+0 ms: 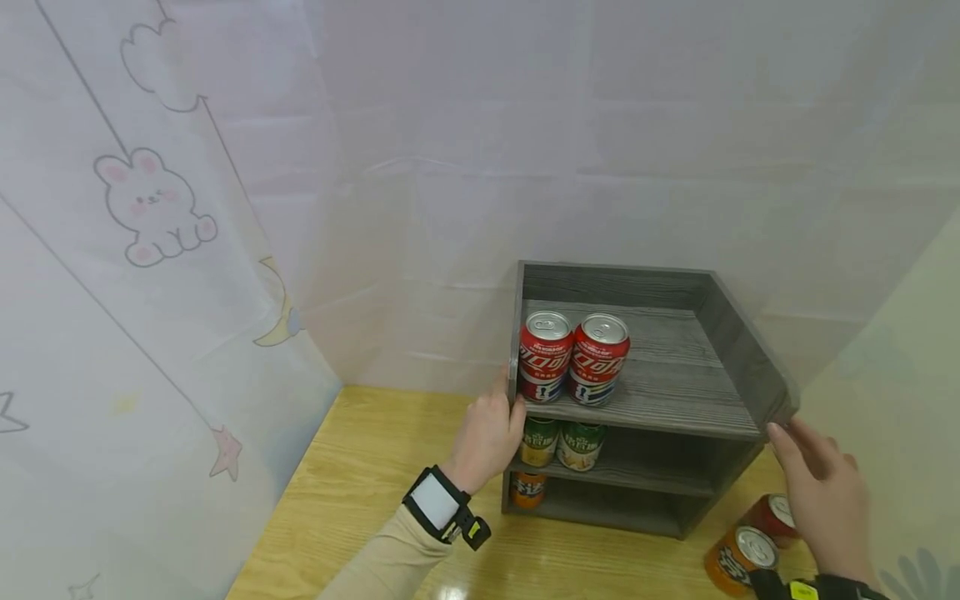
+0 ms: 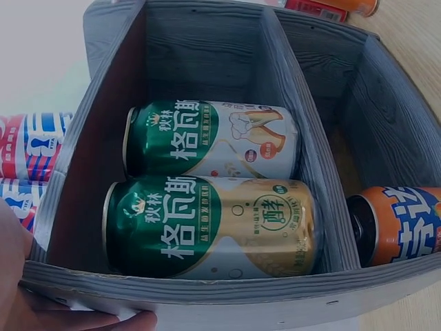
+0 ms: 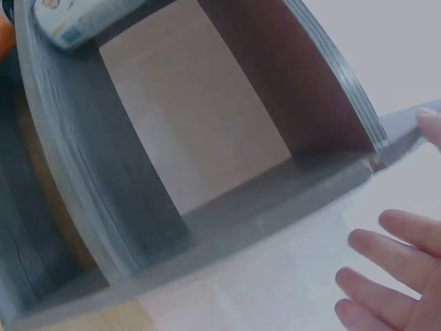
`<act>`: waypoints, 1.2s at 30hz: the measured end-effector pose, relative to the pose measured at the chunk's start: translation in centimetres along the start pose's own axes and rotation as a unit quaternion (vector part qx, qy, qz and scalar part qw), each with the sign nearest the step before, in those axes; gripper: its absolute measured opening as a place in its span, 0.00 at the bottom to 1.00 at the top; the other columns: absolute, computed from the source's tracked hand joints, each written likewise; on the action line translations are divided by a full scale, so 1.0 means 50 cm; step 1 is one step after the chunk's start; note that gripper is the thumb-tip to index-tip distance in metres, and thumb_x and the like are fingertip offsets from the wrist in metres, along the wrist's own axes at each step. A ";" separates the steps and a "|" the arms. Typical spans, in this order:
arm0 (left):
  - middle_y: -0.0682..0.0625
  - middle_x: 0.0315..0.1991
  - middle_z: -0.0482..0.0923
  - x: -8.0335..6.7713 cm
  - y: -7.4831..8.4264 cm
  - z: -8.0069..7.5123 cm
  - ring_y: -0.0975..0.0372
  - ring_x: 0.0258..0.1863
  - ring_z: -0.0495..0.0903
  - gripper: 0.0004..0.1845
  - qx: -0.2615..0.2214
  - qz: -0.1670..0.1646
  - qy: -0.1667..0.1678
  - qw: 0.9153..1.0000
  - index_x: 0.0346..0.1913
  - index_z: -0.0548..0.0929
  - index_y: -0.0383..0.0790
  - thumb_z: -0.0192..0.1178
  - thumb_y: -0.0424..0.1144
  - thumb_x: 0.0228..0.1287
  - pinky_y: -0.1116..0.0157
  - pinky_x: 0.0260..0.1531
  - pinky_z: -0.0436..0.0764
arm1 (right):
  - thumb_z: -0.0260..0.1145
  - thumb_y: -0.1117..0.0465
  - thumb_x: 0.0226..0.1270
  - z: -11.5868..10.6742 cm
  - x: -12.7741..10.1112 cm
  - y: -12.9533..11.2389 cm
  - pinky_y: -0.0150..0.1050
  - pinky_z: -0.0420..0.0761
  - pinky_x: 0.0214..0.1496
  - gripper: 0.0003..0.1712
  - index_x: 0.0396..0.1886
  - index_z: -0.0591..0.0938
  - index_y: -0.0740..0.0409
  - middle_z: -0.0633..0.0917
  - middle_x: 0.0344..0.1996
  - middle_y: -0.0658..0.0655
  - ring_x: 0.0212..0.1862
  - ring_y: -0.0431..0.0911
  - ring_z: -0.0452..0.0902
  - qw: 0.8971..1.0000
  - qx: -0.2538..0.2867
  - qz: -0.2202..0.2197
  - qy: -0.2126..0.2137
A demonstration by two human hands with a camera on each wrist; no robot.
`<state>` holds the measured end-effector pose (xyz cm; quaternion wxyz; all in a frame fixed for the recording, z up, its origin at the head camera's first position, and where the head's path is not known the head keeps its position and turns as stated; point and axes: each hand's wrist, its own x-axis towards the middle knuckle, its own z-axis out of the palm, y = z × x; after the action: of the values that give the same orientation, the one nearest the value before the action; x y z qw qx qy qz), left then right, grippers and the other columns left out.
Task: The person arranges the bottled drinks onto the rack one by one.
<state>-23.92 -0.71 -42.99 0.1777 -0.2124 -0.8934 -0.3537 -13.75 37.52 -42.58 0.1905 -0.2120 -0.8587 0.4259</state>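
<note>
A grey wood-grain shelf unit (image 1: 667,358) stands on the table. My left hand (image 1: 483,437) grips its left side panel near the upper front, the thumb at the front edge and fingers along the outer face. On the right panel's front corner rests the thumb of my right hand (image 1: 828,492); the other fingers (image 3: 393,258) are extended, apart from the wood in the right wrist view. Two red cola cans (image 1: 546,358) stand side by side on top at left. Below them, two green-and-gold drink cans (image 2: 213,224) occupy the middle level. An orange soda can (image 2: 403,224) is on the bottom level.
Beside the unit's right side, another orange can (image 1: 726,562) and a dark red can (image 1: 768,517) stand on the wooden table (image 1: 390,467), close below my right hand. A pale printed curtain (image 1: 450,208) hangs behind and to the left.
</note>
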 end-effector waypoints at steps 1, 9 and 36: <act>0.34 0.40 0.85 0.000 0.000 0.001 0.61 0.21 0.78 0.29 -0.001 0.000 0.000 1.000 0.74 0.64 0.25 0.51 0.39 0.77 0.66 0.13 0.71 | 0.54 0.41 0.79 -0.004 -0.001 0.007 0.71 0.54 0.67 0.39 0.79 0.63 0.58 0.66 0.71 0.72 0.74 0.62 0.51 1.000 -0.008 -0.011 -0.002; 0.33 0.40 0.84 -0.002 0.001 0.002 0.64 0.17 0.74 0.29 -0.011 0.006 -0.001 1.000 0.73 0.62 0.24 0.51 0.38 0.78 0.67 0.11 0.68 | 0.50 0.41 0.81 -0.037 0.015 0.047 0.75 0.64 0.52 0.40 0.75 0.65 0.70 0.63 0.67 0.83 0.66 0.80 0.56 0.988 -0.095 -0.048 -0.116; 0.33 0.43 0.84 -0.001 0.008 0.004 0.63 0.16 0.75 0.29 -0.017 0.014 0.003 1.000 0.74 0.62 0.24 0.51 0.38 0.77 0.67 0.11 0.68 | 0.69 0.52 0.70 0.021 0.022 0.246 0.51 0.82 0.39 0.29 0.54 0.80 0.76 0.85 0.42 0.63 0.41 0.53 0.82 0.900 -0.200 -0.046 -0.385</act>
<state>-23.72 -0.33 -42.95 0.1816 -0.2268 -0.8836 -0.3671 -12.74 44.16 -52.99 -0.1818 -0.0257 -0.9408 0.2849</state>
